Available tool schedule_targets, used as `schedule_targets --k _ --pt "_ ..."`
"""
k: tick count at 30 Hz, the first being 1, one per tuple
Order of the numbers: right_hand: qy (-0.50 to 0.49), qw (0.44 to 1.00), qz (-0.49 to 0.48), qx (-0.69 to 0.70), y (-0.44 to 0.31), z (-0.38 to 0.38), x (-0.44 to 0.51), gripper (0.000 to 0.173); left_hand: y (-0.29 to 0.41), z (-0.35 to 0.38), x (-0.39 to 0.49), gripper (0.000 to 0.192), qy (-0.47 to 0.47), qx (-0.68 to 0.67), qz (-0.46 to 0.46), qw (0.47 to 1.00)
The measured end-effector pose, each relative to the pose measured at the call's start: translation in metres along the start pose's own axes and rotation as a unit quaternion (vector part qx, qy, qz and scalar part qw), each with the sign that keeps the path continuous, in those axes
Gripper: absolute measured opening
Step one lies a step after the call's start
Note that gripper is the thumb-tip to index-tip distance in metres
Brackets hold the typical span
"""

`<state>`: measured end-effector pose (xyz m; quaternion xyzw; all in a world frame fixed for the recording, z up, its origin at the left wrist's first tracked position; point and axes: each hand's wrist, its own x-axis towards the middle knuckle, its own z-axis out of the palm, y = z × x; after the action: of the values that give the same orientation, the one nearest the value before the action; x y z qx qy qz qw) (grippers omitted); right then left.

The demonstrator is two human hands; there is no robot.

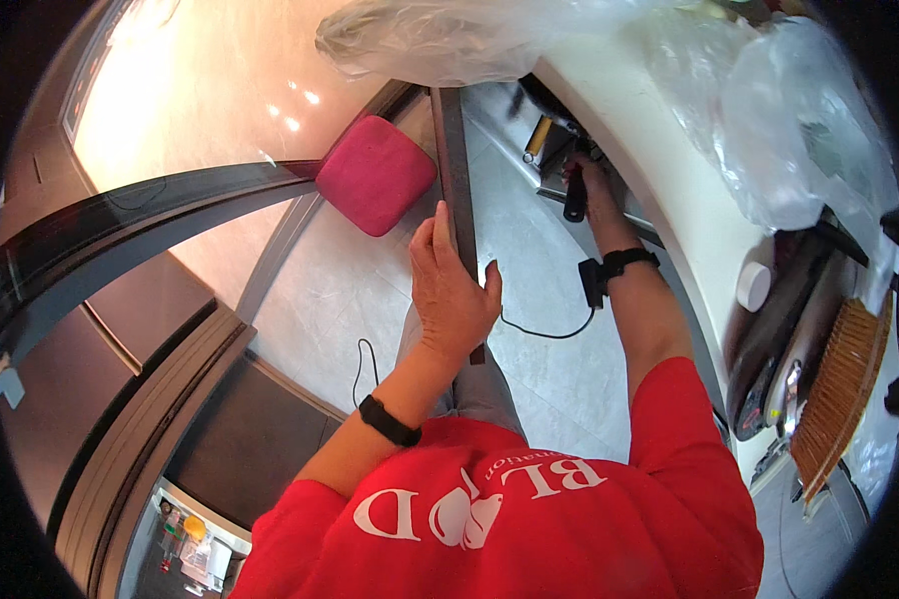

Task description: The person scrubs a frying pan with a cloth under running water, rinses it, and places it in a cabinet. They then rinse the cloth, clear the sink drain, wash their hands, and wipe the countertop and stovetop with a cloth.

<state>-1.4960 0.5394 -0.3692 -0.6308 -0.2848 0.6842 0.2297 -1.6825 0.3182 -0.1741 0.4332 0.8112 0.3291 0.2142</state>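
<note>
My left hand (453,303) rests against the edge of a dark brown door panel (455,157). Its fingers point away from me and the thumb is spread; nothing is held in it. On the other side of the panel, my right hand (598,187) reaches down under a pale counter and grips a black handle (574,201). What this handle belongs to is mostly hidden by the hand and the shade. Close by is a yellow rod-shaped handle (539,138) with a metal ring at its end. Dark items (548,103) behind it are too dim to tell apart.
Clear plastic bags (772,127) lie on the pale counter (607,82). A brush (843,400) with brown bristles and a white round cap (754,286) are at the right. A red cushioned stool (374,176) stands left of the panel. Thin black cables (547,335) hang near both forearms.
</note>
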Motion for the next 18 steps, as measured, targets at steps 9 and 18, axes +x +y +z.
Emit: schedule_targets --k 9,18 --pt "-0.080 0.996 -0.043 -0.017 0.008 -0.013 0.103 0.019 -0.004 0.001 -0.002 0.087 -0.029 -0.067 -0.045 0.996" --pt "-0.045 0.998 -0.052 -0.015 0.047 -0.048 0.144 0.015 0.002 0.014 -0.004 0.088 -0.031 -0.070 -0.028 0.997"
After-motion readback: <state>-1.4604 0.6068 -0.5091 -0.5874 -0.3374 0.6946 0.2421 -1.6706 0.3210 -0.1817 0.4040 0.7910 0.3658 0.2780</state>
